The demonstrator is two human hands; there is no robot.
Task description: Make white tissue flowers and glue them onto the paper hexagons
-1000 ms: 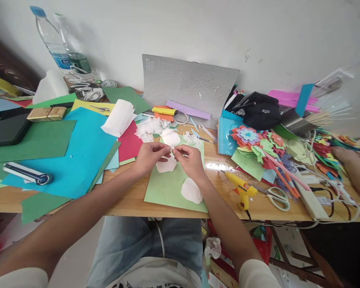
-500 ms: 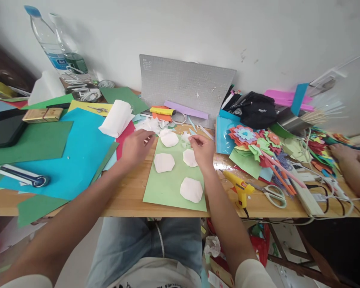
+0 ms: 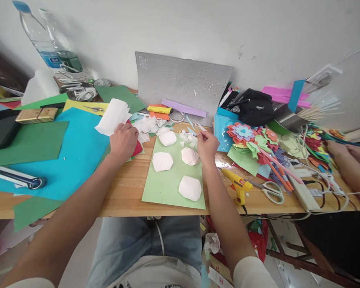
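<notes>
Several rounded white paper pieces, one of them the front right piece [image 3: 190, 188], lie on a light green sheet [image 3: 159, 192]. My left hand [image 3: 124, 141] is at the lower right edge of a folded white tissue [image 3: 113, 117], over red paper; its fingertips are partly hidden, so its grip is unclear. My right hand [image 3: 208, 146] is closed in a pinch above the sheet's right edge, beside white scraps [image 3: 188, 138]; what it pinches is too small to name. More torn white scraps [image 3: 148, 125] lie behind the sheet.
A yellow glue gun [image 3: 237, 186] and scissors [image 3: 273, 192] lie right of my right arm. Paper flowers [image 3: 242, 134] stand behind them. Blue paper [image 3: 78, 160] and a stapler [image 3: 18, 177] are at left. Another person's hands [image 3: 339, 150] rest far right.
My left hand has moved left from the green sheet's back edge to the white tissue. My right hand has shifted slightly right, uncovering more of the white piece beside it.
</notes>
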